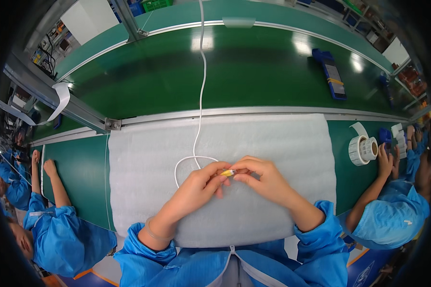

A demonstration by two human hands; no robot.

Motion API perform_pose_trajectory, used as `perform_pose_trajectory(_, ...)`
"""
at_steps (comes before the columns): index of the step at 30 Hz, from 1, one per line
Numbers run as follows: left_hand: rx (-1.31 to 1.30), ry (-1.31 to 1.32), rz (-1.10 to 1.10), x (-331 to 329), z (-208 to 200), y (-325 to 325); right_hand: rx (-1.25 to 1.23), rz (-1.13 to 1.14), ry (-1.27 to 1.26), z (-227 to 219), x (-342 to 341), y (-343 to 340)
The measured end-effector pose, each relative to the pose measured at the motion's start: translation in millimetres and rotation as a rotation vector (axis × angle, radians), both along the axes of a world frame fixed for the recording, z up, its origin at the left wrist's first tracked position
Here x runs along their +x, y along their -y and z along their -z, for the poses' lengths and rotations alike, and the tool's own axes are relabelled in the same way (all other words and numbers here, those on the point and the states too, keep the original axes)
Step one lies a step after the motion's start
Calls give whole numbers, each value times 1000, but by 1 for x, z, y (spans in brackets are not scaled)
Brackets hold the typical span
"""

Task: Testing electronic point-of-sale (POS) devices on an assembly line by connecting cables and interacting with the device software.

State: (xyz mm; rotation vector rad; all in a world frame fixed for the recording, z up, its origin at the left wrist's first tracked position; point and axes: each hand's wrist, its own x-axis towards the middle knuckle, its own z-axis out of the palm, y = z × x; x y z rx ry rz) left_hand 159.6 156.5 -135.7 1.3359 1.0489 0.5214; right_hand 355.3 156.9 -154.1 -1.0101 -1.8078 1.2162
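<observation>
Above a white foam mat, my left hand and my right hand meet at the fingertips. Between them is a small yellow cable connector, pinched by the left thumb and fingers. My right thumb and index finger close on its other end, where a dark bit shows. A white cable drops from above, makes a loop on the mat and runs in behind my left fingers. Its join with the connector is hidden by the fingers.
Beyond the mat runs a green conveyor belt carrying a blue handheld device with a yellow band. A roll of white labels lies right of the mat. Co-workers in blue sit at both sides. A metal post rises at left.
</observation>
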Motion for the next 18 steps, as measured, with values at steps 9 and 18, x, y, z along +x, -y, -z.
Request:
perform_pose_trajectory(9, 394, -315, 58, 1, 12, 2, 186, 65, 171, 20, -11, 4)
perform_pose_trajectory(18, 288, -231, -43, 4, 18, 2, -139, 79, -48, 25, -9, 3)
